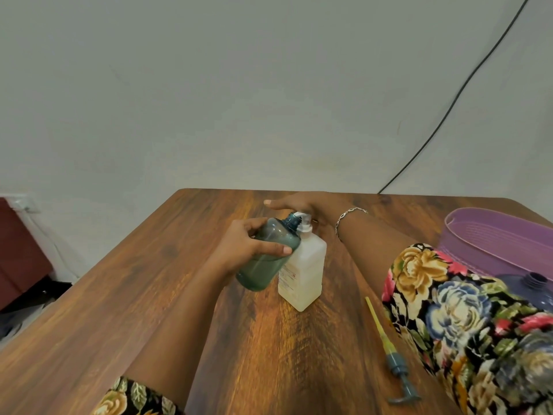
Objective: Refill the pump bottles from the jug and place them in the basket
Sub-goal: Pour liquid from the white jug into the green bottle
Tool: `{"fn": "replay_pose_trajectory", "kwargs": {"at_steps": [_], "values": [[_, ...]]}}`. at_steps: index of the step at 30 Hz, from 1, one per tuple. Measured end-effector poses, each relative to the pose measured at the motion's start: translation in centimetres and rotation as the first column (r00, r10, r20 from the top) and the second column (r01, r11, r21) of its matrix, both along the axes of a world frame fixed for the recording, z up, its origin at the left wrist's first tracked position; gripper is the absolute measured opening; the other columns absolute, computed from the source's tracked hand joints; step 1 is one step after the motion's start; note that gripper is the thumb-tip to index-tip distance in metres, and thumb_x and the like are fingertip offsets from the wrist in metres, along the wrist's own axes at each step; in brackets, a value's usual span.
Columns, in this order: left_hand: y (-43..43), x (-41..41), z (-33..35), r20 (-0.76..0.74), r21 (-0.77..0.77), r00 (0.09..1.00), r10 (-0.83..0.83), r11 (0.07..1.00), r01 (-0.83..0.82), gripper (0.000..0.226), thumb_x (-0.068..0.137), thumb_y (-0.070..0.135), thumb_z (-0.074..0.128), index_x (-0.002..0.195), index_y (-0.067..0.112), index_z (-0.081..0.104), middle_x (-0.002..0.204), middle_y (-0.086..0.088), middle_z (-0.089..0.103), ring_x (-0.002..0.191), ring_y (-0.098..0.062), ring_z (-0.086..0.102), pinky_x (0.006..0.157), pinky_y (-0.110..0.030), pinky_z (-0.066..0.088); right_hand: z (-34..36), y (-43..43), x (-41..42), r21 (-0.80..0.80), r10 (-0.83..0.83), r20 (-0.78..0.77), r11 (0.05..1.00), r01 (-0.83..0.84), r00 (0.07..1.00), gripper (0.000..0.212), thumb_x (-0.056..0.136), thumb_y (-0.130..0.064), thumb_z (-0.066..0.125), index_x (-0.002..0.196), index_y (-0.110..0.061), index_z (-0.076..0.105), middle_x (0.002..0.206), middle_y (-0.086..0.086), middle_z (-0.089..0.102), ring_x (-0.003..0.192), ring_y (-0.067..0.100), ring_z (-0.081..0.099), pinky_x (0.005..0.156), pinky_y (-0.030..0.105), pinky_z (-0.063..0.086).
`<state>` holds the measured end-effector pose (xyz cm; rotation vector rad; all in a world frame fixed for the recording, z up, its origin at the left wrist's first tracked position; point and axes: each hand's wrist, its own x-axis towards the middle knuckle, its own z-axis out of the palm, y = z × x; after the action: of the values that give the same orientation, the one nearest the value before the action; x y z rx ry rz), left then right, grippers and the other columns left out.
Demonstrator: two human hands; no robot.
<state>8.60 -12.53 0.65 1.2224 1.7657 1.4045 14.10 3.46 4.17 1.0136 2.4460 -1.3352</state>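
My left hand [239, 250] grips a teal see-through bottle [266, 259] with no pump in its open neck, holding it tilted just above the table. It touches a white square pump bottle [302, 265] standing upright beside it. My right hand [294, 202] reaches behind both bottles with a straight finger showing; its palm is hidden by the white pump head. A teal pump with a yellow tube [395, 363] lies on the table at the right. The purple basket [493, 235] stands at the far right. No jug is visible.
A dark blue bottle with an open neck [532, 283] shows past my right sleeve, in front of the basket. The wooden table [149, 295] meets a grey wall at the back. A black cable [449, 109] runs down the wall.
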Motion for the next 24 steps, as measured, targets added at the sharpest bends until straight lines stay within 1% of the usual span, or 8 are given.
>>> {"fn": "replay_pose_trajectory", "kwargs": {"at_steps": [3,6,9,12,14,18,22,24], "values": [[-0.02,-0.03,0.10,-0.001,0.002,1.000,0.000,1.000,0.000,0.033,0.063,0.014,0.078,0.093,0.019,0.066,0.089,0.001,0.068,0.078,-0.011,0.064,0.055,-0.014,0.047,-0.05,0.20,-0.10,0.036,-0.006,0.003,0.999,0.006,1.000,0.053,0.093,-0.055,0.037,0.098,-0.006,0.056,0.097,0.014,0.058,0.090,0.027,0.057,0.078,0.034,0.046],[0.10,-0.11,0.09,-0.018,-0.024,1.000,0.006,1.000,-0.006,0.039,0.063,0.016,0.078,0.100,0.017,0.064,0.093,0.002,0.067,0.083,-0.014,0.063,0.061,-0.018,0.045,-0.19,-0.07,-0.40,0.157,-0.025,0.034,0.987,0.019,0.999,0.042,0.095,-0.044,0.042,0.084,-0.006,0.056,0.083,0.010,0.058,0.070,0.020,0.056,0.061,0.030,0.045],[0.05,-0.12,-0.03,-0.017,-0.025,1.000,0.008,1.000,-0.008,0.033,0.063,0.015,0.078,0.093,0.020,0.064,0.086,0.005,0.067,0.077,-0.009,0.063,0.055,-0.014,0.045,-0.33,-0.28,-0.59,0.320,-0.027,0.065,0.947,0.004,0.998,0.034,0.099,-0.031,0.040,0.068,-0.018,0.049,0.097,0.011,0.056,0.066,0.018,0.052,0.057,0.026,0.040],[-0.13,-0.20,-0.06,-0.005,-0.016,1.000,0.006,1.000,-0.006,0.029,0.064,0.013,0.078,0.087,0.022,0.065,0.085,0.004,0.068,0.074,-0.009,0.063,0.053,-0.012,0.046,-0.25,-0.38,-0.49,0.298,0.007,0.047,0.954,-0.021,0.999,0.028,0.100,-0.029,0.035,0.102,-0.016,0.060,0.126,0.015,0.052,0.090,0.025,0.055,0.070,0.028,0.042],[-0.21,-0.18,0.03,-0.001,-0.014,1.000,0.007,1.000,-0.007,0.029,0.064,0.012,0.078,0.087,0.023,0.065,0.086,0.004,0.067,0.073,-0.008,0.063,0.052,-0.011,0.046,-0.14,-0.39,-0.20,0.179,-0.002,0.008,0.984,0.000,1.000,0.040,0.099,-0.040,0.035,0.116,-0.008,0.054,0.123,0.017,0.055,0.092,0.024,0.054,0.071,0.029,0.042],[-0.37,-0.05,0.13,-0.001,-0.016,1.000,0.001,1.000,-0.001,0.028,0.064,0.013,0.077,0.086,0.024,0.065,0.085,0.005,0.068,0.072,-0.006,0.064,0.052,-0.011,0.045,0.20,-0.25,0.23,0.053,0.025,-0.022,0.998,-0.023,0.999,0.044,0.097,-0.045,0.035,0.108,-0.008,0.057,0.110,0.015,0.056,0.092,0.021,0.059,0.067,0.025,0.042],[-0.19,-0.17,0.12,0.012,-0.017,1.000,0.010,1.000,-0.010,0.029,0.063,0.013,0.078,0.086,0.024,0.065,0.085,0.004,0.068,0.075,-0.009,0.064,0.052,-0.012,0.046,0.02,-0.42,-0.04,0.169,0.037,0.009,0.985,-0.038,0.999,0.040,0.098,-0.040,0.038,0.112,-0.006,0.055,0.114,0.018,0.057,0.097,0.025,0.059,0.084,0.034,0.045],[-0.07,-0.19,0.08,0.010,-0.015,1.000,0.004,1.000,-0.004,0.028,0.063,0.012,0.078,0.085,0.024,0.065,0.084,0.005,0.068,0.072,-0.006,0.063,0.051,-0.011,0.045,-0.08,-0.46,-0.24,0.303,0.066,0.095,0.948,-0.092,0.993,0.032,0.099,-0.034,0.038,0.105,-0.009,0.056,0.108,0.017,0.056,0.081,0.022,0.055,0.078,0.032,0.043]]}}
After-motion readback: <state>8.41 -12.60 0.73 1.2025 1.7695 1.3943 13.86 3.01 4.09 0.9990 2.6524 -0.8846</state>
